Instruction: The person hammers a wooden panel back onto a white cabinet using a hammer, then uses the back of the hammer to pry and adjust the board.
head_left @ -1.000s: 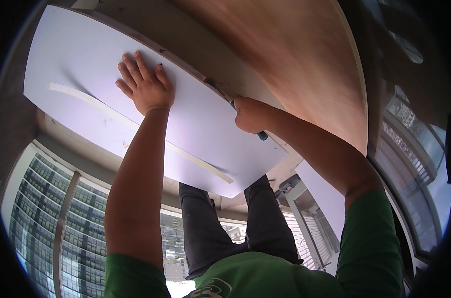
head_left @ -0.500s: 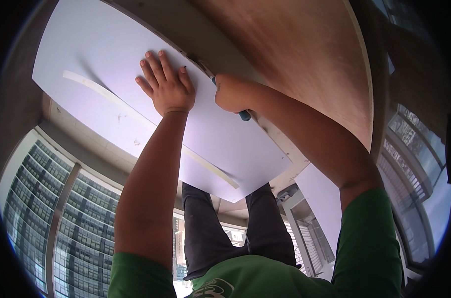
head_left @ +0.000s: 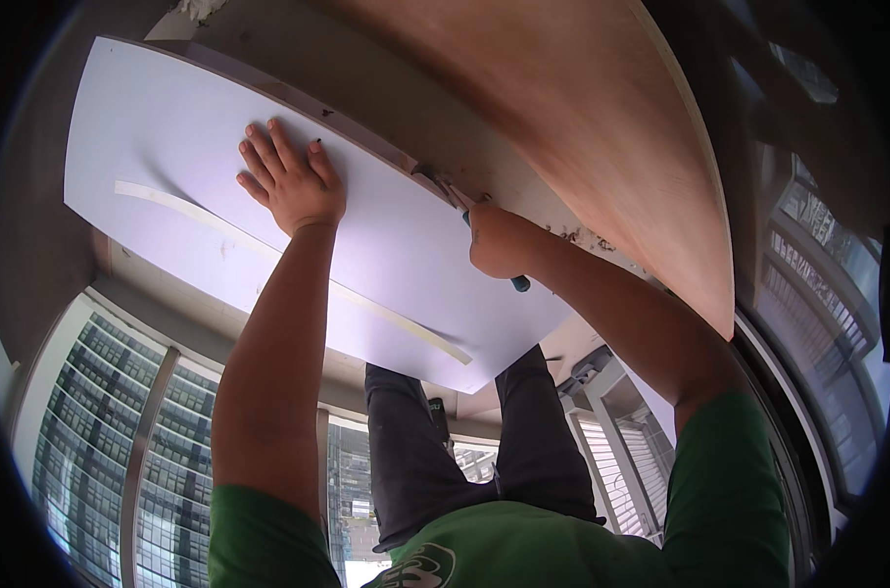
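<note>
A white panel point(head_left: 396, 284) with a long pale strip point(head_left: 406, 323) on it fills the middle of the view. My left hand point(head_left: 288, 186) lies flat on it, fingers spread, near its far edge and a small black speck. Farther right, my right hand point(head_left: 504, 240) is closed round the teal handle of a hand tool point(head_left: 519, 282). The tool's metal end reaches to a narrow edge piece along the panel's far side; its exact shape is hard to make out.
A curved wooden board point(head_left: 621, 147) stands beyond the panel, with small debris point(head_left: 587, 238) near its foot. Tall windows point(head_left: 92, 421) curve along the lower left and glass panes point(head_left: 817, 314) line the right. Another white sheet lies behind my right arm, above my legs' right.
My right hand with the tool rose toward the upper left half a second ago and is now back lower right, with loose bits showing beside it. My left hand stays flat; the view has shifted.
</note>
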Demonstrator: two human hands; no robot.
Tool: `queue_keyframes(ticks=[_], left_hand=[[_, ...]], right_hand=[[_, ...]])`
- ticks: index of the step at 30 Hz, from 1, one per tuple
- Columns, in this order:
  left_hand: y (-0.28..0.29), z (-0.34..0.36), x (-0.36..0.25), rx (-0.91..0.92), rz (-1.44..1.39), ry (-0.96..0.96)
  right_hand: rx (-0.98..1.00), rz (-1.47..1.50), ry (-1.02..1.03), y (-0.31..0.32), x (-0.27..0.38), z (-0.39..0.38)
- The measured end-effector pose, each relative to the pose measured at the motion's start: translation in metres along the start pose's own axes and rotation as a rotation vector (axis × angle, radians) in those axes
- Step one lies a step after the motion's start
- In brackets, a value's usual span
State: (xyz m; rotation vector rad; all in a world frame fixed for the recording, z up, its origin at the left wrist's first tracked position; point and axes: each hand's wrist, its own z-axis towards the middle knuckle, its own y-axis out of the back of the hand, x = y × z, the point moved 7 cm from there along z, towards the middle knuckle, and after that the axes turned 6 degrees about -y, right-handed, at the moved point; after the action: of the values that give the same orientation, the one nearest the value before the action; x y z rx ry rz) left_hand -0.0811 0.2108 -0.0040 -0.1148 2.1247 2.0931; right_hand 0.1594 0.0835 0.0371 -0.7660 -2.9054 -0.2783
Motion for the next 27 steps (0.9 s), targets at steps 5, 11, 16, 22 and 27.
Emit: queue_keyframes(ticks=[5,11,16,22,27], left_hand=[[0.002,0.001,-0.004,-0.009,0.019,-0.024],[0.001,0.005,0.004,-0.059,0.055,-0.049],[0.007,0.008,-0.004,-0.089,0.132,-0.24],[0.025,-0.04,-0.121,0.185,0.052,-1.03],[0.026,-0.107,-0.189,0.459,-0.204,-1.141]], right_hand=[[-0.021,0.076,-0.068,-0.039,-0.086,-0.023],[-0.242,0.351,-0.159,-0.094,-0.176,-0.077],[-0.476,0.669,-0.056,-0.155,-0.247,-0.142],[-0.267,1.425,-0.353,-0.24,-0.325,-0.153],[-0.32,1.534,-0.253,-0.262,-0.34,-0.153]])
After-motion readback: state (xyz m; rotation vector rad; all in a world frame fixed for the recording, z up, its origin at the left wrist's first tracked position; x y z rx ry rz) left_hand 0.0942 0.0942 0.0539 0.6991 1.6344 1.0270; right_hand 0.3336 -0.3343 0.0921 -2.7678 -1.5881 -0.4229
